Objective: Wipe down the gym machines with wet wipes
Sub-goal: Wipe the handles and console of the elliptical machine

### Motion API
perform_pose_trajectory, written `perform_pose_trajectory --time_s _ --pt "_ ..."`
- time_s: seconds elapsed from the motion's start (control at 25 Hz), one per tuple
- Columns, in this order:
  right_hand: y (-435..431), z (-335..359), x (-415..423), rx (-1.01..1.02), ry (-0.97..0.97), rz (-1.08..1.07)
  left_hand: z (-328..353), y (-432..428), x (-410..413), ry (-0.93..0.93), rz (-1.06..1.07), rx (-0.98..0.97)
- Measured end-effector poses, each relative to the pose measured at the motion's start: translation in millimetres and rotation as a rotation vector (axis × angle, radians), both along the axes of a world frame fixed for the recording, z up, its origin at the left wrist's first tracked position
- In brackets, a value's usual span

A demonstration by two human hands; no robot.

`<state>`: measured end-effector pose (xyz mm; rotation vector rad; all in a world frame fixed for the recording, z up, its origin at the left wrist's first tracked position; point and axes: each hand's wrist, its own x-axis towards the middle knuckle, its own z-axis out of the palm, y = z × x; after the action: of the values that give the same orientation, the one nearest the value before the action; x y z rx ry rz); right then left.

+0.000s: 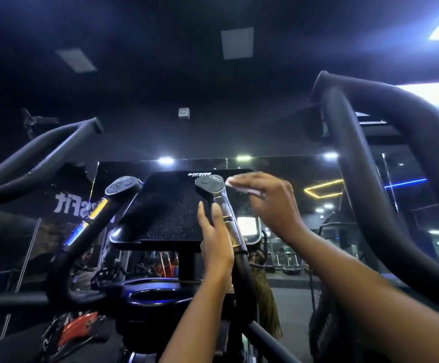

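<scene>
A gym machine's dark console screen (171, 208) faces me, flanked by two inner handles with button pads. My right hand (268, 203) holds a white wet wipe (242, 186) under its fingers, against the screen's upper right corner, just right of the right handle's button head (210, 183). My left hand (217, 242) is raised beside the right inner handle (230, 224), fingers straight and close against its shaft, holding nothing. The left inner handle (122, 187) stands untouched.
Long curved moving arms rise on both sides, the left arm (37, 158) and the right arm (370, 195). A cup holder (155, 297) sits below the console. A red object (76, 326) lies at lower left. A mirror wall (304, 205) reflects the gym behind.
</scene>
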<state>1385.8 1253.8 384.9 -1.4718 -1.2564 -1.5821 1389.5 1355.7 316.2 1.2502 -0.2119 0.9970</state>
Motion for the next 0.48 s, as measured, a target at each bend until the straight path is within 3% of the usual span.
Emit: perform_pose_trajectory --time_s 0.08,0.28,0.48 --pt "15 32 0 -0.075 -0.043 -0.034 4 -4 7 0.032 0.05 0.058" --pt "46 56 7 -0.581 -0.18 -0.276 5 -6 2 -0.041 0.067 0.014" --pt "42 62 17 -0.562 -0.118 -0.343 4 -5 13 -0.052 0.075 0.023"
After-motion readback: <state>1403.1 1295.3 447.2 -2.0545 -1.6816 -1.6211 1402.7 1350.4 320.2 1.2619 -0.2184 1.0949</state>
